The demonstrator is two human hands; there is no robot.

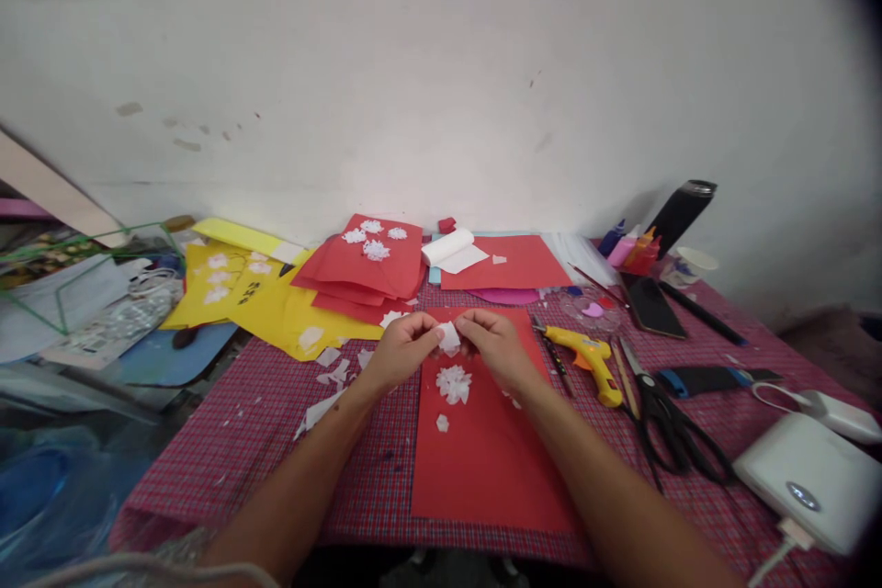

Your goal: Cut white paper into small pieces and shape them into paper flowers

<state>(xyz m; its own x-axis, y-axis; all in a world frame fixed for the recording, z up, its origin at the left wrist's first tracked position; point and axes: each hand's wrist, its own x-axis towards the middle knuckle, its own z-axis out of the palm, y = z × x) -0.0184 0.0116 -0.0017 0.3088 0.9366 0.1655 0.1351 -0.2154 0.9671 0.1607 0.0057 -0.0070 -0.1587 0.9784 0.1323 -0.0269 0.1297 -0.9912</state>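
Observation:
Between my two hands is a small piece of white paper, pinched from both sides. My left hand grips its left edge and my right hand its right edge. Both hover over a red paper sheet lying on the checked tablecloth. Just below them on the sheet rests a white paper flower with ruffled petals. A small white paper bit lies under that flower. Left of the sheet, white paper scraps are scattered on the cloth.
At right lie a yellow glue gun, black scissors, a utility knife, a phone and a white box. Red papers with white flowers stand behind, beside a white paper roll. Yellow sheets spread left.

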